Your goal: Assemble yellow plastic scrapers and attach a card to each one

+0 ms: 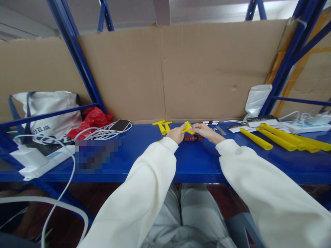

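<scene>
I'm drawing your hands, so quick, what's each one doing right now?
Left hand: fingers closed on the yellow piece.
Right hand: fingertips at that piece's other side; can't tell if its grip is shut.

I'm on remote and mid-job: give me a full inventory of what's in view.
Yellow T-shaped tools: three, yellow, two at back, one between the hands
Handle: one, red and black, below the hands
Yellow tubes: several overlapping, one apart, right
Packets: overlapping, black and white, back right
Pouch: one, white, back right
Power strips: two, white, far left and right
Charger: one, white, left
Cables: several, white, both sides
Phone: one, black, left
Plastic bag: one, red, left
Tote: one, white, left
Table: one, blue, centre
Frame posts: blue, both sides
Cardboard: brown, behind
Left hand, right hand: bare, centre, white sleeves
</scene>
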Available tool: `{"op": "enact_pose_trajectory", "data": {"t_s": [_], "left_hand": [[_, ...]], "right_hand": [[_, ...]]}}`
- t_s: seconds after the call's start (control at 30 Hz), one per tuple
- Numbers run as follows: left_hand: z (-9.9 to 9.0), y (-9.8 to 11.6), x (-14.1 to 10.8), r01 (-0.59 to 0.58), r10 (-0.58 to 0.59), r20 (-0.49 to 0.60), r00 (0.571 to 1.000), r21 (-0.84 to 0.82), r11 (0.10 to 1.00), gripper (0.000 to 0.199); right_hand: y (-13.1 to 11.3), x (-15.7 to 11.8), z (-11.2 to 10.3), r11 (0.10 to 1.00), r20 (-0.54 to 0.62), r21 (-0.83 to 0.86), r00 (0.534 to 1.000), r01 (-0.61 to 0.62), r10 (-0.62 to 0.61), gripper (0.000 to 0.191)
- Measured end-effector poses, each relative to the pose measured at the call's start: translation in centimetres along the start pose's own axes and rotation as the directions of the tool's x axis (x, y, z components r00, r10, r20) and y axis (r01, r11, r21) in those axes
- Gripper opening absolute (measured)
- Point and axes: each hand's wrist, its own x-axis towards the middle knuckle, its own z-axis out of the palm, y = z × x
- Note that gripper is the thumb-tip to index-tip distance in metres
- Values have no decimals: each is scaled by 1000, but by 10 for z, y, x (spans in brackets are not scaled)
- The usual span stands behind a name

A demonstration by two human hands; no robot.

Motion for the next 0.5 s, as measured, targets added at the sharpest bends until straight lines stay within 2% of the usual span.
{"op": "enact_pose_trajectory", "data": {"t_s": [0.2, 0.3, 0.33, 0.4, 0.5], "left_hand": [[-1, -1, -1, 32, -32, -13, 999, 0, 1000, 62], [-2, -1, -2, 49, -49, -9, 999, -6, 999, 61], [-3, -1, -2, 53, -53, -5, 999, -6, 999, 61], [-4, -2, -2, 60, -60, 1, 998, -7, 998, 62], [-6, -3, -2, 67, -67, 2, 998, -7, 998, 61]], "right_hand": [[-1, 3, -3, 1000, 37, -16, 999, 18, -18, 43], [4, 8, -14, 983, -49, -184, 999, -10, 1, 38], [6, 8, -20, 957, -103, -288, 995, -35, 5, 35], [10, 6, -35, 850, -225, -509, 974, -133, 18, 28], [16, -2, -57, 646, -366, -676, 923, -354, 123, 37]]}}
